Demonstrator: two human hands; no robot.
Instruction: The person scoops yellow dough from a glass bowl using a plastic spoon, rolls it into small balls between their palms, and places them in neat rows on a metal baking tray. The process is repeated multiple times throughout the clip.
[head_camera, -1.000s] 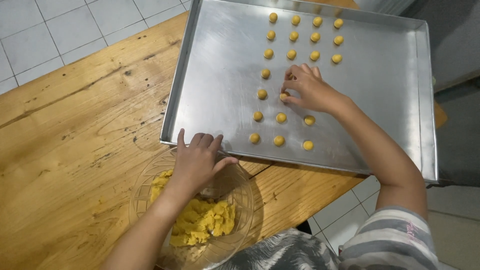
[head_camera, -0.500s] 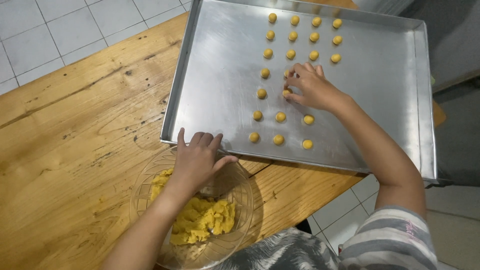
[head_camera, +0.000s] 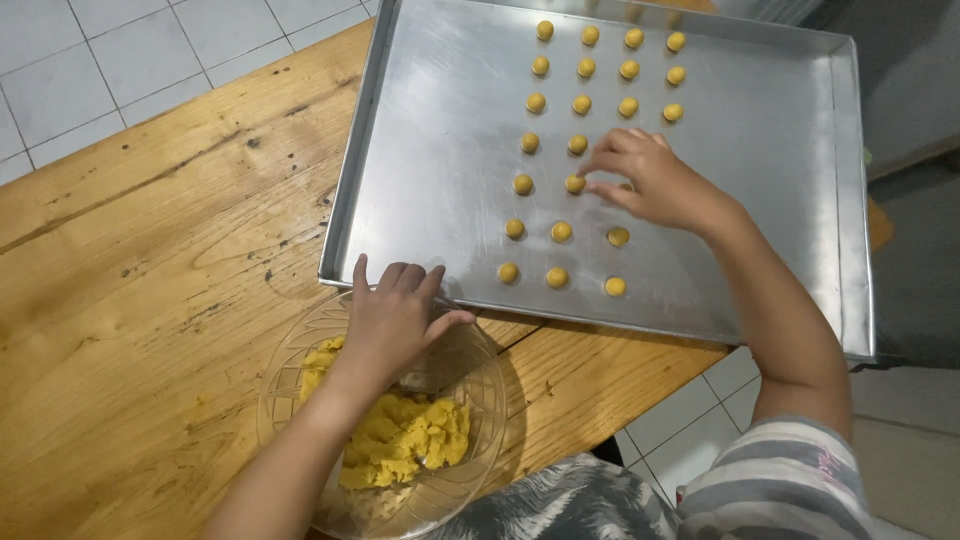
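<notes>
A large metal baking tray (head_camera: 440, 170) lies on a wooden table (head_camera: 140, 260), with several small yellow dough balls (head_camera: 560, 232) set in rows on it. My right hand (head_camera: 650, 180) rests on the tray among the balls, its fingertips pinched around one ball near the middle rows. My left hand (head_camera: 395, 320) lies flat on the rim of a clear glass bowl (head_camera: 290, 380), fingers spread toward the tray's near edge. Inside the bowl sits a lump of yellow dough (head_camera: 405, 440).
The tray's right end overhangs the table edge above a white tiled floor (head_camera: 690, 430). More tiles show past the table's far side at top left. A striped sleeve (head_camera: 790, 480) and patterned cloth fill the bottom right.
My right hand has stayed at the same spot on the tray, fingers closing slightly on a ball. The left hand has not moved on the bowl.
</notes>
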